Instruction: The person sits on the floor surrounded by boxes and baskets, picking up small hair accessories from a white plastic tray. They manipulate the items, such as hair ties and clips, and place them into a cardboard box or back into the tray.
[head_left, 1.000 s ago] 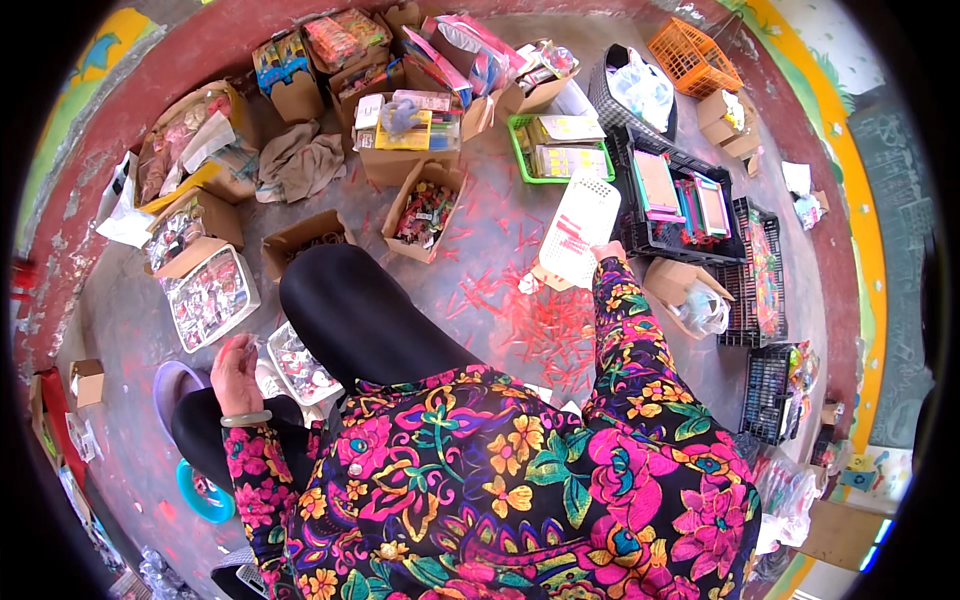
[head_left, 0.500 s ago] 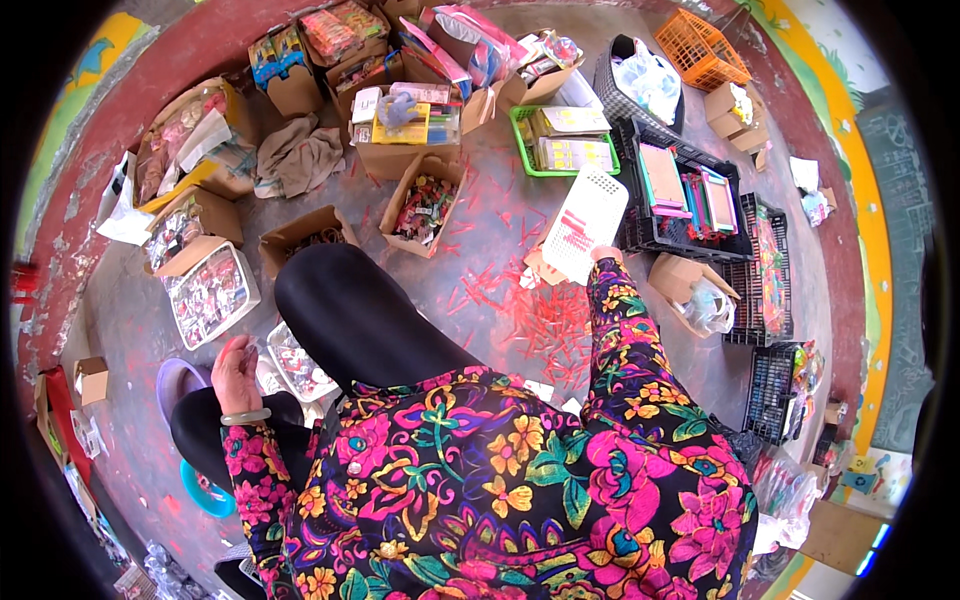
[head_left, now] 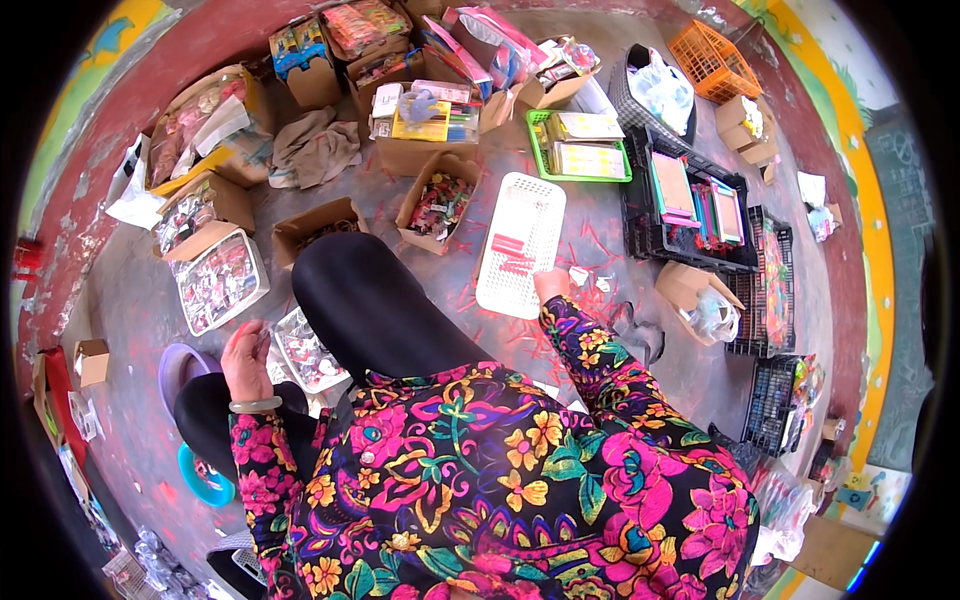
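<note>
White basket: just right of centre in the frame, long and full of holes, with a loose row of red sticks lying in it. Can't tell if it's on the floor or held a bit above.
Right hand: at the basket's lower right edge, looks closed around the rim, though the fingertips are hidden.
Left hand: at the left of the frame, up off the floor, fingers loosely curled, nothing visible in it.
Basket step: looks like handling the basket to me. Shifting it calls for keeping it pretty level, since those sticks would probably slide.
Floor: more sticks scattered around the basket.
Green basket: upper right of centre, yellow-and-white packs inside.
Black crate: right of that, frames and flat boards standing in it.
Cardboard box: upper middle, a jumble of small colourful bits.
White tray: left side, heaped with little wrapped pieces.
Orange crate: top right, contents too hard to make out.
</note>
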A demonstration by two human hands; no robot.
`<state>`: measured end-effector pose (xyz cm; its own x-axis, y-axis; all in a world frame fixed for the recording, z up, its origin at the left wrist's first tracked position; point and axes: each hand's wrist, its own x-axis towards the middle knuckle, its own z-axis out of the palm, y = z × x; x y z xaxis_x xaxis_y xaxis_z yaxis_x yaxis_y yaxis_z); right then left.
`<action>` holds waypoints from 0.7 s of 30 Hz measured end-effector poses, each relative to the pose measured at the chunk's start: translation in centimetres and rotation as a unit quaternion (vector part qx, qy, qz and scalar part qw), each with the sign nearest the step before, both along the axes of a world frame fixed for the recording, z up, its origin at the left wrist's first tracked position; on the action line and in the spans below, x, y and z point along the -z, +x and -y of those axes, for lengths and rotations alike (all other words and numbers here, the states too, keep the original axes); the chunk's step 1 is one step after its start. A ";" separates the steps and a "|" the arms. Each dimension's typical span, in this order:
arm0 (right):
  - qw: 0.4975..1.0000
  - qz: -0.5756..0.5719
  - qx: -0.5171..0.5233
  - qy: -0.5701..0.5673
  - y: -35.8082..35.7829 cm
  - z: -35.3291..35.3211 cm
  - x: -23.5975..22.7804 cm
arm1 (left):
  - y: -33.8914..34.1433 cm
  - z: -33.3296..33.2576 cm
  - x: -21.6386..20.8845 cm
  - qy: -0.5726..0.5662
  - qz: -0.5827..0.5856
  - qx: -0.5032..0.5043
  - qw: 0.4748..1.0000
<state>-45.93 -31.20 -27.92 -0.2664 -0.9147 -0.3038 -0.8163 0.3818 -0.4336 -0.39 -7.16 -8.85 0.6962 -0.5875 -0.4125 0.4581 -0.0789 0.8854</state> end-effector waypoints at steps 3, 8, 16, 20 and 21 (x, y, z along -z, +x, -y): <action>0.996 0.080 0.014 -0.024 2.3 -0.7 -0.8 | -0.1 -0.2 -0.3 0.000 -0.003 -0.003 1.000; 0.999 0.012 -0.008 -0.044 1.2 2.5 -0.8 | 0.1 -0.4 -0.2 -0.024 -0.007 0.020 0.999; 0.975 0.146 0.167 -0.021 -6.4 9.5 0.7 | 0.3 -0.6 0.1 -0.041 -0.023 0.029 0.998; 0.994 -0.001 0.089 0.068 -4.6 8.4 2.7 | 0.1 -0.9 -0.2 -0.041 -0.020 0.030 0.999; 0.993 -0.006 0.075 0.089 -4.3 8.1 3.8 | 0.2 -0.8 -0.1 -0.041 -0.022 0.030 0.998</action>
<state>-50.23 -39.28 -31.72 -0.4005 -0.7960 -0.4537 -0.7486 0.5699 -0.3389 -0.24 -6.33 -8.70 0.6408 -0.6609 -0.3905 0.4927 -0.0360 0.8695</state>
